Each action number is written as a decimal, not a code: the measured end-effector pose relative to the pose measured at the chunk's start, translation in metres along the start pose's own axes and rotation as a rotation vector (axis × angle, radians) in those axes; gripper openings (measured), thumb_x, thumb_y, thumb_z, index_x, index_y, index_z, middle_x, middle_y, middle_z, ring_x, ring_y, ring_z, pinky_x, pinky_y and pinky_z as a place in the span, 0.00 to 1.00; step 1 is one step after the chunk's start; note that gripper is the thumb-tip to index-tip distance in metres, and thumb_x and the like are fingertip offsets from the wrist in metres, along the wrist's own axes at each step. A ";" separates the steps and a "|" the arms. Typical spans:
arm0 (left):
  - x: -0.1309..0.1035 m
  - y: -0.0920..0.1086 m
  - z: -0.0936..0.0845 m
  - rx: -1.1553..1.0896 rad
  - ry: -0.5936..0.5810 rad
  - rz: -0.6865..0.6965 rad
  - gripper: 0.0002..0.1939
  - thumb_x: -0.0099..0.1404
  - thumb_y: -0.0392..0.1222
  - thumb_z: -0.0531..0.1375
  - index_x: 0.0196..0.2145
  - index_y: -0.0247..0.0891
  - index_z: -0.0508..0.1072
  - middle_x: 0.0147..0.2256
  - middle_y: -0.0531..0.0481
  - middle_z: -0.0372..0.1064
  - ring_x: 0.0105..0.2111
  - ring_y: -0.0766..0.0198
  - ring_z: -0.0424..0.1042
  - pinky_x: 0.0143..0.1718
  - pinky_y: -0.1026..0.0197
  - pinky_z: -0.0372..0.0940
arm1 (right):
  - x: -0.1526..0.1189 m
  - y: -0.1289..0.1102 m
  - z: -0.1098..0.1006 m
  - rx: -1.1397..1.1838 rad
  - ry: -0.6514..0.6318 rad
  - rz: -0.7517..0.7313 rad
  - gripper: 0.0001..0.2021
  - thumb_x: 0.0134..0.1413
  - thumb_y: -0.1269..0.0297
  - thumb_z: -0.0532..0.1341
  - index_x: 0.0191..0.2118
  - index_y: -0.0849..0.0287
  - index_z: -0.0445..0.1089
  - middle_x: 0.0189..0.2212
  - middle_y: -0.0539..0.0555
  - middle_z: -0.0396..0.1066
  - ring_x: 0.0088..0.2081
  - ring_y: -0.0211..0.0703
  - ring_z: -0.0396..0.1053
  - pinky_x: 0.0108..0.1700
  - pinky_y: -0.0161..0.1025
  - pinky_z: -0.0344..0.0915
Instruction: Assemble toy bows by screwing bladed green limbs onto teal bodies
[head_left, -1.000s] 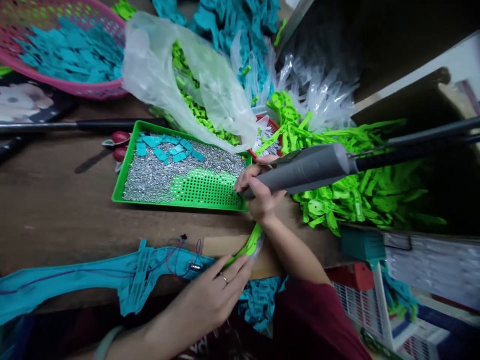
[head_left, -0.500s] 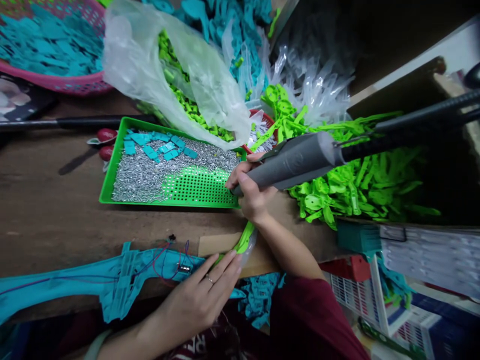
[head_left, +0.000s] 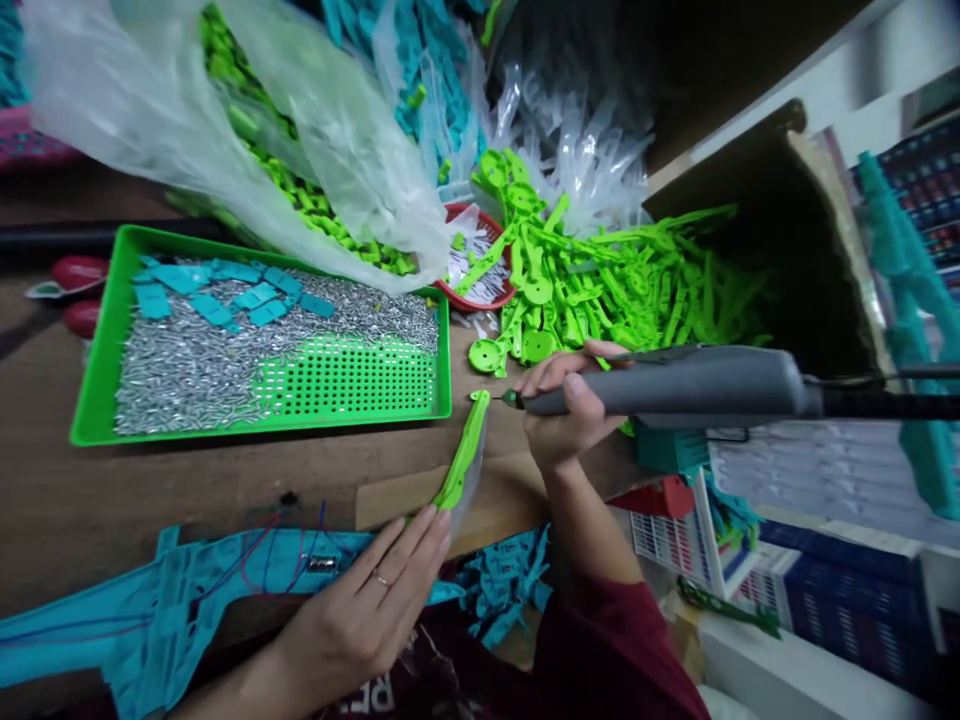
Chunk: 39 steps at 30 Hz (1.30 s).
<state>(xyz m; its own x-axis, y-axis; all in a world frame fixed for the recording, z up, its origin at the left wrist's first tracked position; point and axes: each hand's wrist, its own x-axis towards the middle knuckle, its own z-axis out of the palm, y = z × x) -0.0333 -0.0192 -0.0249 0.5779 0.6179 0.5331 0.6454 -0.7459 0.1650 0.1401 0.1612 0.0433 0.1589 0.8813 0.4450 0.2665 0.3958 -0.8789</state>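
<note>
Green plastic strip [head_left: 465, 455] projects beyond the flat, close-set fingers of the left hand [head_left: 367, 605]; thumb hidden, pinch cannot be told. Likely light, stiff, slick: hold mid-length. Right hand [head_left: 559, 432] wraps a grey screwdriver [head_left: 697, 385].

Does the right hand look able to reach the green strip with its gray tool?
Probably yes: the right hand holds the gray tool, its tip close to one end of the green strip, and nothing seems in the way.

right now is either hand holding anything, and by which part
Right hand grips the grey cylindrical screwdriver near its tip. Left hand covers the near end of the curved green plastic piece, grip unclear.
</note>
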 end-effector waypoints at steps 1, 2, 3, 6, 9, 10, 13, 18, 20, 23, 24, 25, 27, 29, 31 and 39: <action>0.000 0.000 0.000 -0.004 -0.006 -0.002 0.23 0.70 0.35 0.49 0.58 0.23 0.71 0.62 0.32 0.66 0.61 0.44 0.68 0.71 0.42 0.49 | -0.002 0.007 0.000 -0.021 -0.004 0.016 0.12 0.57 0.54 0.52 0.46 0.45 0.55 0.21 0.43 0.50 0.19 0.40 0.58 0.23 0.39 0.62; 0.001 0.000 -0.001 -0.008 -0.013 -0.004 0.23 0.70 0.35 0.49 0.58 0.22 0.71 0.62 0.32 0.65 0.61 0.44 0.67 0.71 0.42 0.49 | -0.004 0.014 0.001 -0.026 -0.006 0.034 0.13 0.56 0.53 0.52 0.46 0.45 0.55 0.21 0.43 0.50 0.19 0.40 0.58 0.23 0.39 0.64; 0.001 0.000 -0.001 -0.012 -0.018 -0.005 0.23 0.70 0.35 0.49 0.58 0.22 0.71 0.62 0.32 0.65 0.61 0.44 0.67 0.71 0.42 0.49 | -0.006 0.018 0.002 -0.012 -0.011 0.056 0.14 0.55 0.52 0.53 0.46 0.46 0.55 0.21 0.43 0.50 0.20 0.41 0.59 0.24 0.40 0.65; 0.002 -0.001 -0.002 -0.027 -0.027 -0.008 0.23 0.71 0.35 0.48 0.58 0.22 0.71 0.62 0.31 0.64 0.61 0.44 0.68 0.71 0.42 0.48 | -0.010 0.025 0.003 0.072 -0.042 0.117 0.15 0.53 0.52 0.58 0.45 0.47 0.56 0.21 0.44 0.54 0.21 0.42 0.60 0.27 0.43 0.68; 0.002 -0.001 -0.002 -0.038 -0.023 -0.009 0.24 0.71 0.34 0.47 0.58 0.22 0.71 0.62 0.31 0.64 0.60 0.44 0.68 0.71 0.42 0.48 | -0.011 0.027 0.002 0.104 -0.077 0.136 0.15 0.52 0.51 0.60 0.42 0.47 0.57 0.20 0.44 0.55 0.20 0.42 0.59 0.27 0.43 0.67; 0.002 0.000 -0.003 -0.043 -0.021 -0.013 0.24 0.71 0.33 0.47 0.58 0.22 0.71 0.62 0.31 0.64 0.60 0.44 0.68 0.71 0.42 0.48 | -0.011 0.027 0.002 0.122 -0.091 0.130 0.15 0.52 0.51 0.61 0.42 0.46 0.57 0.20 0.43 0.55 0.20 0.41 0.59 0.26 0.43 0.67; 0.002 0.000 -0.003 -0.057 -0.019 -0.035 0.24 0.70 0.33 0.47 0.58 0.23 0.72 0.62 0.33 0.65 0.60 0.45 0.68 0.71 0.43 0.48 | -0.009 0.028 0.000 0.207 -0.140 0.083 0.13 0.51 0.55 0.62 0.42 0.46 0.59 0.19 0.43 0.56 0.20 0.40 0.58 0.25 0.40 0.65; 0.002 0.000 -0.003 -0.068 -0.014 -0.041 0.23 0.71 0.35 0.48 0.57 0.24 0.72 0.63 0.32 0.64 0.61 0.45 0.67 0.70 0.43 0.49 | -0.003 0.026 -0.005 0.154 -0.218 0.031 0.10 0.53 0.54 0.59 0.26 0.52 0.62 0.19 0.46 0.53 0.20 0.38 0.57 0.25 0.39 0.63; 0.002 0.000 -0.003 -0.072 -0.019 -0.047 0.23 0.71 0.35 0.48 0.58 0.23 0.72 0.63 0.31 0.63 0.62 0.45 0.67 0.70 0.43 0.49 | -0.002 0.026 -0.005 0.122 -0.224 0.033 0.12 0.52 0.52 0.58 0.24 0.52 0.61 0.18 0.46 0.53 0.20 0.38 0.56 0.23 0.38 0.63; 0.001 -0.001 -0.002 -0.061 -0.015 -0.032 0.24 0.71 0.35 0.48 0.58 0.23 0.71 0.63 0.31 0.63 0.61 0.45 0.67 0.70 0.42 0.49 | -0.002 0.028 -0.004 0.164 -0.200 -0.012 0.10 0.52 0.56 0.58 0.24 0.53 0.62 0.18 0.45 0.53 0.18 0.37 0.56 0.21 0.37 0.63; 0.001 -0.001 -0.002 -0.054 -0.011 -0.024 0.24 0.71 0.35 0.48 0.58 0.23 0.71 0.63 0.31 0.63 0.61 0.45 0.67 0.70 0.42 0.49 | -0.002 0.028 -0.003 0.187 -0.195 -0.029 0.09 0.52 0.57 0.58 0.25 0.53 0.63 0.18 0.45 0.54 0.18 0.36 0.56 0.21 0.36 0.63; 0.001 -0.001 -0.002 -0.050 -0.009 -0.019 0.24 0.71 0.35 0.48 0.58 0.22 0.71 0.63 0.31 0.64 0.61 0.45 0.67 0.70 0.42 0.49 | -0.002 0.029 -0.002 0.202 -0.193 -0.036 0.09 0.52 0.58 0.58 0.25 0.54 0.63 0.18 0.45 0.55 0.18 0.36 0.56 0.21 0.36 0.63; 0.001 -0.001 -0.002 -0.050 -0.014 -0.024 0.24 0.71 0.35 0.48 0.58 0.22 0.71 0.62 0.31 0.64 0.61 0.45 0.67 0.70 0.42 0.49 | -0.002 0.030 -0.001 0.216 -0.200 -0.032 0.09 0.52 0.58 0.59 0.26 0.54 0.63 0.17 0.44 0.56 0.18 0.36 0.58 0.20 0.35 0.64; 0.002 -0.002 -0.002 -0.057 -0.020 -0.029 0.24 0.71 0.35 0.48 0.58 0.22 0.71 0.62 0.31 0.64 0.61 0.44 0.67 0.70 0.42 0.50 | -0.001 0.029 -0.001 0.247 -0.208 -0.019 0.08 0.51 0.57 0.61 0.30 0.53 0.64 0.17 0.43 0.58 0.17 0.37 0.59 0.19 0.35 0.64; 0.002 -0.002 -0.003 -0.059 -0.024 -0.024 0.24 0.71 0.35 0.48 0.58 0.22 0.71 0.62 0.31 0.64 0.61 0.44 0.67 0.70 0.42 0.49 | 0.002 0.030 -0.001 0.317 -0.225 -0.040 0.09 0.51 0.58 0.63 0.37 0.50 0.64 0.16 0.41 0.59 0.16 0.38 0.60 0.18 0.35 0.65; 0.003 -0.002 -0.003 -0.045 -0.012 -0.024 0.23 0.72 0.35 0.48 0.58 0.23 0.72 0.62 0.33 0.65 0.61 0.46 0.67 0.70 0.43 0.50 | 0.014 0.045 -0.002 0.482 -0.485 -0.112 0.13 0.54 0.61 0.64 0.45 0.48 0.65 0.17 0.39 0.58 0.14 0.35 0.58 0.15 0.32 0.64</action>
<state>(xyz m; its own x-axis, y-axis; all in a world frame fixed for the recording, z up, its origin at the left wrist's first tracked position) -0.0349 -0.0165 -0.0212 0.5682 0.6386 0.5189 0.6362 -0.7409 0.2151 0.1565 0.1913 0.0102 -0.3181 0.8000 0.5087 -0.2135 0.4623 -0.8606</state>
